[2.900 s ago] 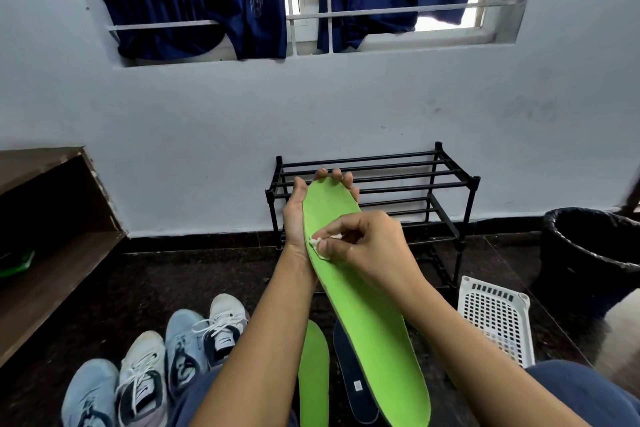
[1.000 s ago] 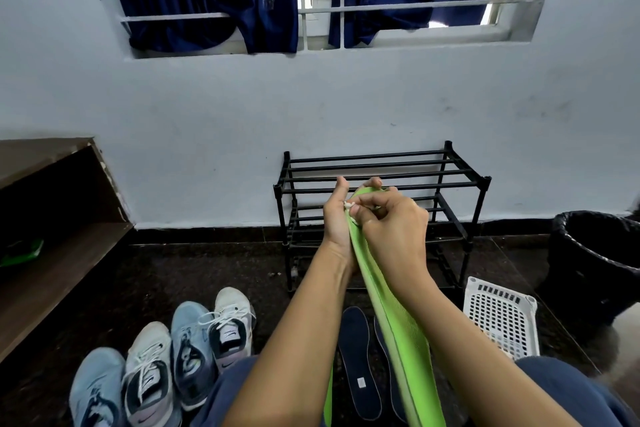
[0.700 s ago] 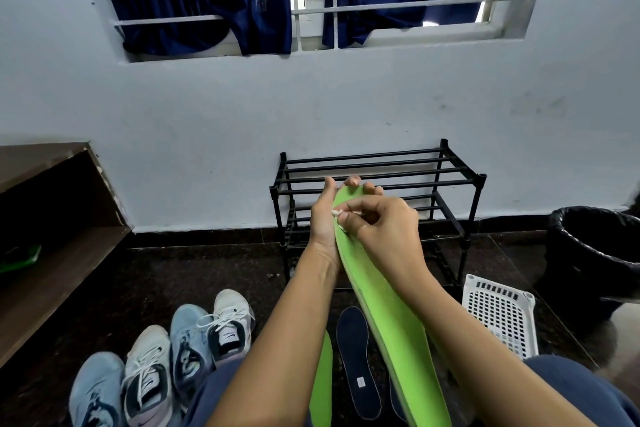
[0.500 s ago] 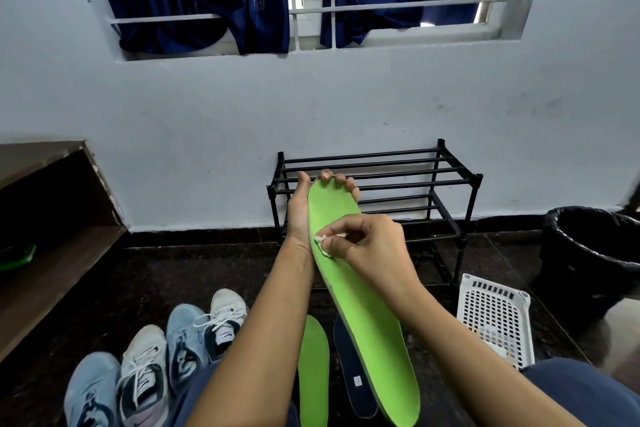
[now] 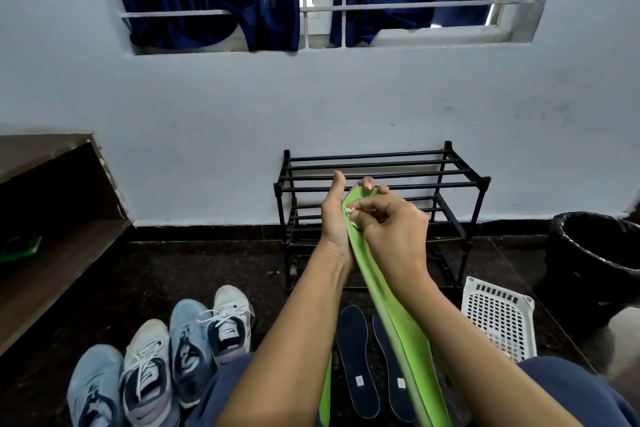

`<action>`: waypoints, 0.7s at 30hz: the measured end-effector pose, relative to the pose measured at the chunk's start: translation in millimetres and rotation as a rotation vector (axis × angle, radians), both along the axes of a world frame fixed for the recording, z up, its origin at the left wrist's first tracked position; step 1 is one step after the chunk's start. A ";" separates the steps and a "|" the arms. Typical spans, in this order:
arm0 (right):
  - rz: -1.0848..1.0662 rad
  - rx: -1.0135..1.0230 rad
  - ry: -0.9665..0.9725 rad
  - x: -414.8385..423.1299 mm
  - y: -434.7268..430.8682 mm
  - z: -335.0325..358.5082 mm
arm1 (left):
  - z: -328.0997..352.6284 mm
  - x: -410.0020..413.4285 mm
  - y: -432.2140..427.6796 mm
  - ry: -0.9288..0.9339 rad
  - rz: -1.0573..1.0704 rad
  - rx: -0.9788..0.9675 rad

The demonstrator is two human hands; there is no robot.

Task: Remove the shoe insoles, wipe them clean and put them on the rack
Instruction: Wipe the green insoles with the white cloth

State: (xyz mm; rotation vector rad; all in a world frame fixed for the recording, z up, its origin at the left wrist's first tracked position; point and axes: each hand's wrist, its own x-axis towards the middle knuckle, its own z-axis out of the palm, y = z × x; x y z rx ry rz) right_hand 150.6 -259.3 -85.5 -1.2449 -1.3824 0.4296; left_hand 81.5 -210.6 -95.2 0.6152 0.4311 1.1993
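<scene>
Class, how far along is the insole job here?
Done: two dark insoles and one green insole lie out on the floor. In hand: the left hand holds a second green insole; the right hand pinches a white wipe against it. Left: the rack holds nothing yet.

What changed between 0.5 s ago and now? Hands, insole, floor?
The right hand, pinching the white wipe, slid up the green insole to its toe end. The insole turned from face-on to nearly edge-on. The left hand still grips the toe end. Nothing was let go. The rack, shoes and dark insoles stayed put.
</scene>
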 end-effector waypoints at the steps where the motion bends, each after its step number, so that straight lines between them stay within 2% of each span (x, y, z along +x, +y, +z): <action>1: -0.029 0.033 -0.031 -1.3 2.1 -1.1 | 0.4 0.2 -0.5 -0.002 -0.003 0.003; 5: -0.167 0.151 -0.169 -2.3 11.7 -1.7 | -0.6 6.5 -3.7 0.006 0.004 -0.052; 8: -0.196 0.150 -0.200 -1.5 13.9 0.7 | -2.4 6.3 -2.0 -0.033 0.009 -0.078; 14: 0.037 -0.050 -0.155 7.6 0.7 3.6 | -4.0 -0.9 6.7 -0.058 0.074 -0.066; 17: 0.187 -0.143 -0.141 10.7 -8.7 1.0 | -1.0 -11.4 13.6 -0.087 0.109 0.021; 21: 0.216 -0.117 -0.097 9.7 -12.3 -2.9 | -0.7 -16.4 12.7 -0.078 0.111 0.069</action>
